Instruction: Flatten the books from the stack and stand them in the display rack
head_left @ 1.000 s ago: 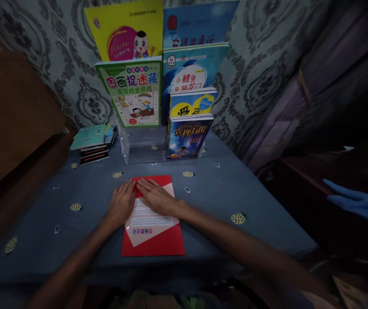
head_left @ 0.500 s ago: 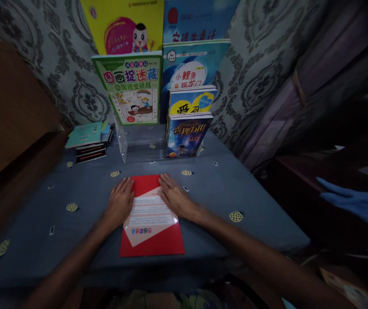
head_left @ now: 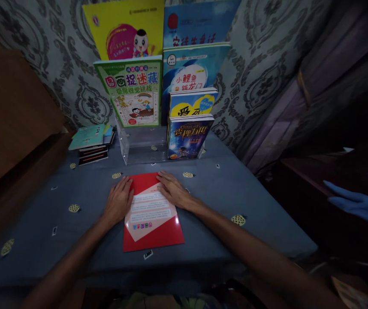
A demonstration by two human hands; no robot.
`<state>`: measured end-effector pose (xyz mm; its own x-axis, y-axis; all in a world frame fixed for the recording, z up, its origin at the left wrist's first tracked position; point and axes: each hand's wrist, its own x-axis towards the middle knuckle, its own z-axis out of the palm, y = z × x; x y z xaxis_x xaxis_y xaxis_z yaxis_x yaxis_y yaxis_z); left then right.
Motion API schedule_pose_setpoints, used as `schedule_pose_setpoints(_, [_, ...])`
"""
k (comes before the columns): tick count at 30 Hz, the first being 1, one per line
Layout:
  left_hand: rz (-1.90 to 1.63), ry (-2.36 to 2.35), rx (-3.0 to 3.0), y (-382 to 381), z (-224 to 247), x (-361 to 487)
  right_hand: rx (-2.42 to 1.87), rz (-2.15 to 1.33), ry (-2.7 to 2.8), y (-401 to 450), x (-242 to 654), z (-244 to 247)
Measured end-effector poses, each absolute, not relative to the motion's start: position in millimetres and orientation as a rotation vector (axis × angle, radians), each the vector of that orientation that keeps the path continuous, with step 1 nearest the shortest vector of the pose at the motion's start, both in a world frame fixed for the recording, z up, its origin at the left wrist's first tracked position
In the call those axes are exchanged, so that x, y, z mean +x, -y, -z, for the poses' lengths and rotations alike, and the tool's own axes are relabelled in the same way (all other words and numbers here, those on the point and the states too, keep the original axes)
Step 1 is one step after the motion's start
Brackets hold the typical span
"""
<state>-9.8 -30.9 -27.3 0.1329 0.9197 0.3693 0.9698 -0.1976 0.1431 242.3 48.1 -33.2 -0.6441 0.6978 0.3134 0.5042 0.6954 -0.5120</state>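
Observation:
A thin red book (head_left: pixel 153 240) with a slanted pale text panel lies on the blue tablecloth in front of me, its coloured title upside down from my side. My left hand (head_left: pixel 119 199) grips its left edge near the far corner, fingers close together and pointing away. On the opposite edge, my right hand (head_left: pixel 174 191) holds the far right corner, fingertips over the cover. The undersides of both hands are hidden.
Behind the red book stands a clear acrylic rack (head_left: pixel 124 148) with several upright books, including a green one (head_left: pixel 139 94) and a dark blue one (head_left: pixel 187 137). A book stack (head_left: pixel 89 139) lies left. A blue-gloved hand (head_left: pixel 360 204) is beyond the table's right edge.
The red book has slid slightly away from me with both hands on it, uncovering a small printed tag on the cloth by its near edge. The view has shifted a little.

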Motion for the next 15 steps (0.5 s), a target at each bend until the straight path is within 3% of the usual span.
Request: schedule_pose_setpoints(15, [0.535,1.812,-2.359,17,22,6,-0.921,-0.78,2.104,-60,255,31])
